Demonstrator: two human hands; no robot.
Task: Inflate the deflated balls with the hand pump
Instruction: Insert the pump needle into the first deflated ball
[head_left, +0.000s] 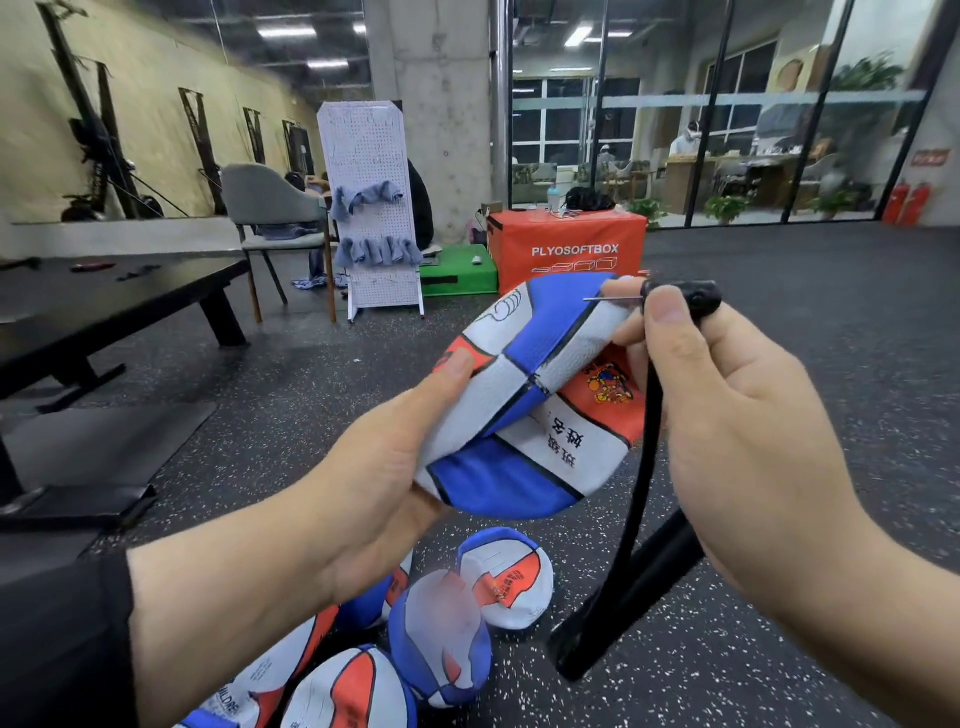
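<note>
My left hand (374, 483) grips a deflated blue, white and orange ball (530, 395) from below, thumb on its upper face. My right hand (727, 410) pinches the black nozzle end (696, 296) of the pump hose between thumb and fingers. The thin metal needle (610, 299) points left, its tip just over the ball's top edge. The black hose (641, 467) hangs down to the black hand pump (623, 592), which leans above the floor. Several more deflated balls (441, 649) lie in a heap on the floor below.
An orange PLYOSOFTBOX (566, 249) and a green step (457, 273) stand ahead. A white pegboard rack (374, 208) with grey cloths and a grey chair (270, 208) sit to the left of them. A black bench (104, 301) runs along the left. The floor is speckled rubber.
</note>
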